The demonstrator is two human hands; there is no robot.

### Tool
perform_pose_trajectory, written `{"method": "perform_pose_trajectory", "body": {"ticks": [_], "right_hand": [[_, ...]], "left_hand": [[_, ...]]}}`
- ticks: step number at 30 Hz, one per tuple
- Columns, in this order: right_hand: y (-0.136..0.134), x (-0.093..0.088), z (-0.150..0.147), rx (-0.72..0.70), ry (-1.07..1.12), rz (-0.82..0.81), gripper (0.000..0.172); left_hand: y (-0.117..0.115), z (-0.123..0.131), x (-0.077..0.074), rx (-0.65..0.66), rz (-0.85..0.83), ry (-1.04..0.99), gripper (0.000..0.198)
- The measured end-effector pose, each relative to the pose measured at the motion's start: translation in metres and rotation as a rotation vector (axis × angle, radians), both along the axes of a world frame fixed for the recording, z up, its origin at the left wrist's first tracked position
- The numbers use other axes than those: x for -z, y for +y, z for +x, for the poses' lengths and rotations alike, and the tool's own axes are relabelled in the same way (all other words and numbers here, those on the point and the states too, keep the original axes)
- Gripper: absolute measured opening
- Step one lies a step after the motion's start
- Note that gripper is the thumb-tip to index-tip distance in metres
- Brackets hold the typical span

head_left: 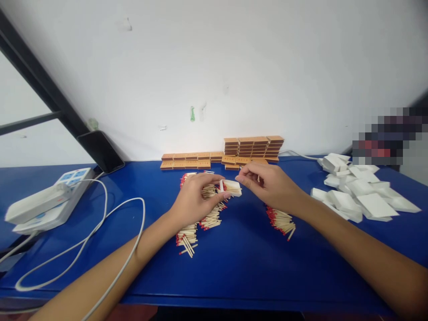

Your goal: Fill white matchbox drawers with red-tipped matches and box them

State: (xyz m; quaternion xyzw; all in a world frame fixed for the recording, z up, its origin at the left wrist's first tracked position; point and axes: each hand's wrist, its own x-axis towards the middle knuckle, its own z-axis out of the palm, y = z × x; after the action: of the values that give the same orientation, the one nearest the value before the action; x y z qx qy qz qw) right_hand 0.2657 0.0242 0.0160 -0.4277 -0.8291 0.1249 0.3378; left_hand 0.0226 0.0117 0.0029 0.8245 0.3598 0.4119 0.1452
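My left hand [194,198] grips a small white matchbox tray [236,192] between thumb and fingers. Some red-tipped matches lie inside the tray. Just to its right, my right hand [259,183] is closed in a pinch, fingertips close to the tray's end; what they hold, if anything, is too small to make out. Loose matches [189,232] with red heads are piled under and around my left hand. A smaller heap of matches [281,220] lies below my right wrist, partly covered by it.
Orange-brown matchboxes [252,147] are stacked against the wall, with a lower row [185,161] to the left. White empty trays [357,187] form a pile at right. At left are a power strip [53,200], a looping white cable [143,214] across my left forearm, and a leaning phone [102,151].
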Motion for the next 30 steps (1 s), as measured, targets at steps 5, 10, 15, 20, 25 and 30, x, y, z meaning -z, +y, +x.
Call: {"method": "perform_pose_trajectory", "body": {"ticks": [5, 10, 15, 20, 25, 30], "right_hand": [[0.005, 0.004, 0.003, -0.005, 0.020, -0.003, 0.026], [0.004, 0.006, 0.000, -0.047, 0.067, -0.119, 0.020], [0.003, 0.009, -0.003, -0.043, 0.089, -0.122, 0.019], [-0.002, 0.019, -0.014, 0.049, 0.102, -0.029, 0.013], [-0.008, 0.029, -0.025, 0.114, 0.144, 0.080, 0.016], [0.003, 0.025, -0.021, 0.129, 0.079, 0.232, 0.025]], "left_hand": [[0.001, -0.001, 0.001, -0.009, 0.035, 0.011, 0.034], [0.002, -0.002, 0.002, -0.027, 0.058, -0.002, 0.034], [0.000, -0.001, 0.001, -0.019, 0.041, -0.014, 0.033], [-0.001, 0.001, -0.001, 0.016, -0.004, 0.012, 0.030], [0.001, 0.000, 0.000, 0.011, -0.016, 0.021, 0.029], [0.007, -0.006, 0.004, -0.128, 0.026, 0.028, 0.034]]}}
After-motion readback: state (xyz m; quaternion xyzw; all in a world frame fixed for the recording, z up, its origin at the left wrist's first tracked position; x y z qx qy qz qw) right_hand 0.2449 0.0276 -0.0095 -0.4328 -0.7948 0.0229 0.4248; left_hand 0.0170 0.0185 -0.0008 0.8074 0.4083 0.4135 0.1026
